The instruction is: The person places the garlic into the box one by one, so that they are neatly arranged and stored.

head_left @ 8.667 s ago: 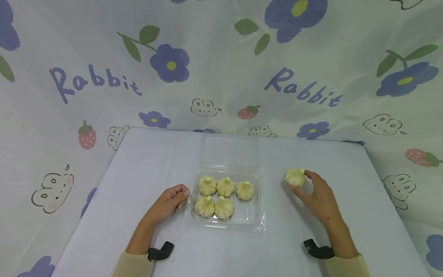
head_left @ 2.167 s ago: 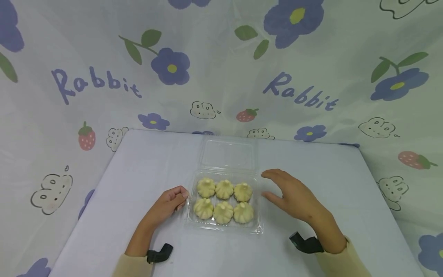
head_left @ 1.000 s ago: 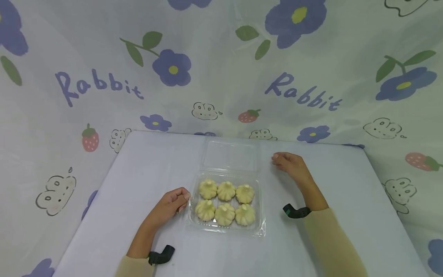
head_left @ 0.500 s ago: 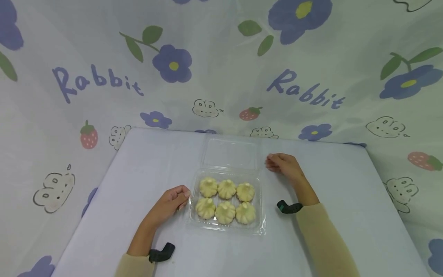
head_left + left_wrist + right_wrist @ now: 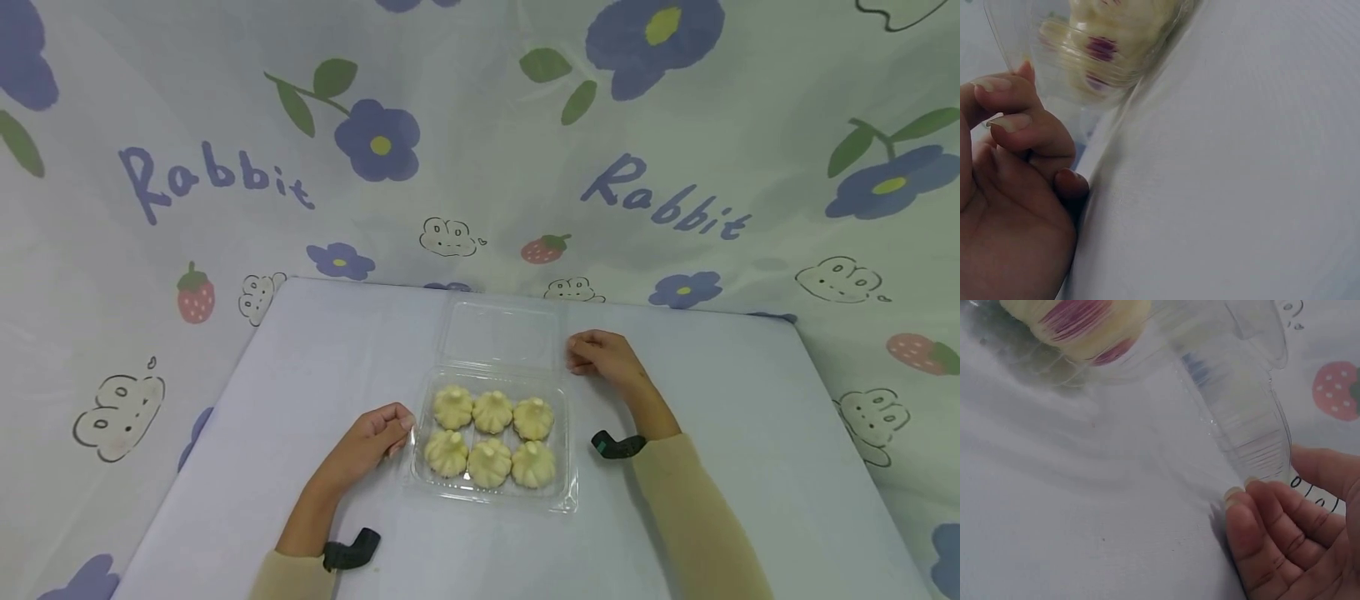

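A clear plastic clamshell box [image 5: 491,497] lies unfolded on the table. Pale garlic bulbs [image 5: 490,463] stand in it in two rows, stems up; from the side, one garlic bulb [image 5: 1094,328] shows purple streaks. At the box's left rim, my left hand [image 5: 377,437] pinches the edge between thumb and curled fingers. The lid [image 5: 501,333] lies folded back behind the box. My right hand [image 5: 606,358] is at the lid's right edge; in the right wrist view its thumb and fingertips [image 5: 1244,525] take the lid's rim between them.
A white cloth covers the table [image 5: 337,333]. Behind it hangs a patterned curtain [image 5: 487,125] with flowers, strawberries and rabbits. Dark curved mounts [image 5: 352,550] sit at both wrists.
Earlier, my right hand carried a garlic bulb, now in the box with the others. Then it moved up beside the lid and left to its edge. My left hand stayed at the rim.
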Demonstrator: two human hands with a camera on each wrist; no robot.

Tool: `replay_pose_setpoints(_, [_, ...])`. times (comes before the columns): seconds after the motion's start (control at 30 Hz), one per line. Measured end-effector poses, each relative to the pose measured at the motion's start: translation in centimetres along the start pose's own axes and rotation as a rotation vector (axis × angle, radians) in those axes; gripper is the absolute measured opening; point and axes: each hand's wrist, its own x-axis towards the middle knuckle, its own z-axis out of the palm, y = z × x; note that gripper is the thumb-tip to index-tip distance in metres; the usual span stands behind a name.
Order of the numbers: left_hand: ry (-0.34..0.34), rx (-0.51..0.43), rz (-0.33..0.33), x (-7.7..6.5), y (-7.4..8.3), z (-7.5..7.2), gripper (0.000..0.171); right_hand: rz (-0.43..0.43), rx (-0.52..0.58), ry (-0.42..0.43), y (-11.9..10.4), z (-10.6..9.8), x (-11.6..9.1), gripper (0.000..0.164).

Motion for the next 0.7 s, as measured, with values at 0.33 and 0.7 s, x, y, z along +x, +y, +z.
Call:
replay_pose_setpoints(0.33, [-0.015, -0.011, 0.015, 0.4, -0.2, 0.1, 0.028, -0.053, 0.024, 0.006, 0.2, -0.1, 0.0, 0.038])
replay_pose_setpoints(0.7, [-0.115, 0.122, -0.009, 0.9, 0.9, -1.2, 0.026, -0.09, 0.02, 0.039, 0.2, 0.2, -0.1, 0.038])
